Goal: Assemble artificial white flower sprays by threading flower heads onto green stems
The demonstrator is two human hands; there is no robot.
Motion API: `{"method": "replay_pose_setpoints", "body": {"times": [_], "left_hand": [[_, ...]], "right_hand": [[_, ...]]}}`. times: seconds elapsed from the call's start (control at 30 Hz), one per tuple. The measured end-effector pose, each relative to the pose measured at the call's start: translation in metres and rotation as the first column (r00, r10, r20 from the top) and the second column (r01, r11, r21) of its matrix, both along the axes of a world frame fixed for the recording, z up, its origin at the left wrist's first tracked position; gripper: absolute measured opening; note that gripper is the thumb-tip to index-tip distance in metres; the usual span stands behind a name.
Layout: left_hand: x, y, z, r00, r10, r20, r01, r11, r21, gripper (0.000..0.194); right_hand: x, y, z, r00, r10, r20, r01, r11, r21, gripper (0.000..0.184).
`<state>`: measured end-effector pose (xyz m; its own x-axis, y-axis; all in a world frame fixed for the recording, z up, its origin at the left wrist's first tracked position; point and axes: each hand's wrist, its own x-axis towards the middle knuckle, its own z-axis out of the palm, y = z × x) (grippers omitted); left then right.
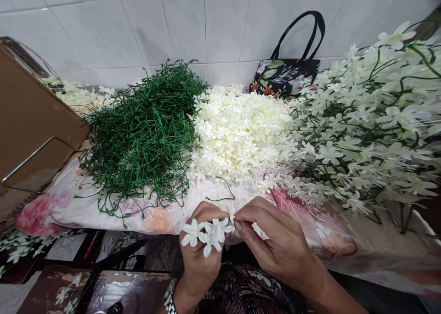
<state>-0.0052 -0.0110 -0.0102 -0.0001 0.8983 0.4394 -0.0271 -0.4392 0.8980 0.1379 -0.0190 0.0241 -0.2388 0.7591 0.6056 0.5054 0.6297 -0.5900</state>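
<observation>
My left hand (201,270), with a metal-band watch on its wrist, is closed around a small sprig of white artificial flowers (208,236). Several five-petalled blooms stick out above the fist, and its stem is hidden in the palm. Just to the right, my right hand (275,240) pinches a small white flower piece (232,219) between thumb and fingertips, close beside the sprig. Beyond my hands, a heap of loose white blossoms (241,130) lies on a flowered cloth (203,190). Left of it is a tangled pile of green plastic stems (144,135).
Finished-looking white flower sprays (375,130) bulk up at the right. A black floral handbag (285,77) stands against the tiled wall (182,25). At the left edge is a cardboard box (34,116). One loose green stem (222,192) lies just beyond my hands.
</observation>
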Motion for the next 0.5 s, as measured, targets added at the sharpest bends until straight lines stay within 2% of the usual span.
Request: {"method": "replay_pose_setpoints", "body": {"times": [0.07, 0.23, 0.5], "left_hand": [[-0.001, -0.002, 0.002, 0.998, 0.027, -0.065, -0.024, 0.999, 0.047, 0.016], [0.001, -0.005, 0.006, 0.993, 0.023, -0.118, -0.019, 0.999, 0.036, 0.017], [0.009, -0.003, -0.001, 0.986, 0.037, -0.162, -0.042, 0.999, -0.026, 0.012]], "right_hand": [[-0.001, -0.001, -0.002, 1.000, 0.001, -0.018, -0.001, 1.000, 0.002, 0.012], [-0.002, -0.003, -0.005, 0.999, -0.039, -0.035, 0.040, 0.999, 0.022, 0.014], [-0.002, -0.001, -0.011, 0.996, -0.068, -0.065, 0.071, 0.997, 0.037, 0.015]]}}
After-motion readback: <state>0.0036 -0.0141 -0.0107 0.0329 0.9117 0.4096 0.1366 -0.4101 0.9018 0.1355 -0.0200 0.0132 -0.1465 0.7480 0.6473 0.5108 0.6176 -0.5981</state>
